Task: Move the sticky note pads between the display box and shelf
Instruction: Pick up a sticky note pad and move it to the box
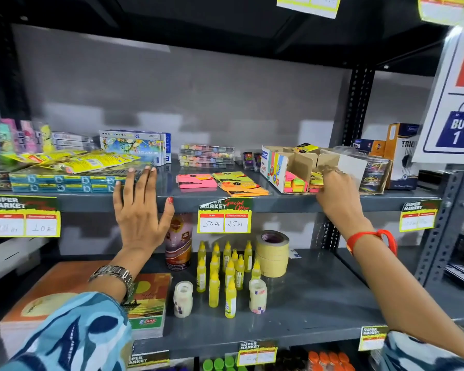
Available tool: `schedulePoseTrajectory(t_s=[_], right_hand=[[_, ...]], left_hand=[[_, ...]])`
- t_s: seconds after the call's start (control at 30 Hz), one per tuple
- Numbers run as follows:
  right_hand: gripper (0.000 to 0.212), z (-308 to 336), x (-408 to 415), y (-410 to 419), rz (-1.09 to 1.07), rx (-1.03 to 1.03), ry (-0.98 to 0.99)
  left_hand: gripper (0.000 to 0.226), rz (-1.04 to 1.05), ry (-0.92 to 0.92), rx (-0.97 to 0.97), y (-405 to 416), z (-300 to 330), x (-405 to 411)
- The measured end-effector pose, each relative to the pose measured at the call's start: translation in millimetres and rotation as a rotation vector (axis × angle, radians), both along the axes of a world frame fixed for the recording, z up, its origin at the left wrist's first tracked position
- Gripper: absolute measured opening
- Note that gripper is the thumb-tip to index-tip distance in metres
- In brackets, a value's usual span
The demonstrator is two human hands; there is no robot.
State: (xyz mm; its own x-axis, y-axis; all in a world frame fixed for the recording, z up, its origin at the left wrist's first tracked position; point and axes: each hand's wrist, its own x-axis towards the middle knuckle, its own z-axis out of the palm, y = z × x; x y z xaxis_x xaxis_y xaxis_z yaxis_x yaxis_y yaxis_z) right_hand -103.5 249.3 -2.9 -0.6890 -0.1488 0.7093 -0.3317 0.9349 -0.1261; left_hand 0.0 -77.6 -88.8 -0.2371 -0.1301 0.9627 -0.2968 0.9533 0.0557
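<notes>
**Inspector A:** Grip first. The left hand [138, 210] is open, fingers spread flat, palm toward the shelf [292, 200] edge, holding nothing. Its fingertips overlap the blue packets [62, 180] stacked at the left of the shelf; contact cannot be confirmed.

**Inspector B:** And further right?

**Inspector A:** Three sticky note pads lie loose on the shelf, mid-span: one pink pad [196, 181], one yellow-green pad [232, 176] and one orange pad [243, 189], the orange one overlapping the yellow-green. A price tag [224, 216] hangs on the shelf edge just below them.

**Inspector B:** The display box?

**Inspector A:** One cardboard display box [275, 167], tilted open toward the viewer, just right of the loose pads. More pads [296, 183] stand stacked inside, pink, green and orange; exact count unreadable.

**Inspector B:** Right hand?

**Inspector A:** The right hand [338, 191] is reaching into the box, fingers curled at a yellow pad [316, 178]. Whether the grip is closed on it, I cannot tell. A red band [370, 236] circles that wrist.
</notes>
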Motion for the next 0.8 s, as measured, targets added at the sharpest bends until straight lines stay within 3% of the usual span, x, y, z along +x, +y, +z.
schedulePoseTrajectory(t_s=[0.07, 0.17, 0.3, 0.43, 0.53, 0.6, 0.67, 0.8], right_hand=[[0.017, -3, 1, 4, -0.036, 0.109, 0.001], [0.015, -5, 2, 13, -0.067, 0.141, 0.089], [0.018, 0, 6, 23, -0.041, -0.078, 0.15], [0.022, 16, 20, 11, 0.075, -0.378, 0.583], [0.022, 31, 23, -29, 0.264, -0.297, 0.841], [0.029, 38, 22, -64, 0.362, -0.138, 0.747], [0.028, 40, 19, -95, 0.407, -0.004, 0.504], [0.022, 37, 1, -137, 0.33, 0.186, 0.113]], left_hand=[[0.064, 0.006, -0.011, 0.0, 0, 0, 1], [0.064, 0.008, -0.027, 0.005, 1, 0, 2], [0.065, 0.002, -0.038, 0.015, 1, 1, 3], [0.065, -0.002, -0.033, 0.024, 1, 2, 3], [0.063, -0.013, -0.022, 0.023, 2, 2, 3], [0.063, -0.014, -0.022, 0.028, 1, 2, 4], [0.064, -0.012, -0.035, 0.035, 1, 3, 5], [0.065, 0.004, -0.036, 0.02, 0, 3, 6]])
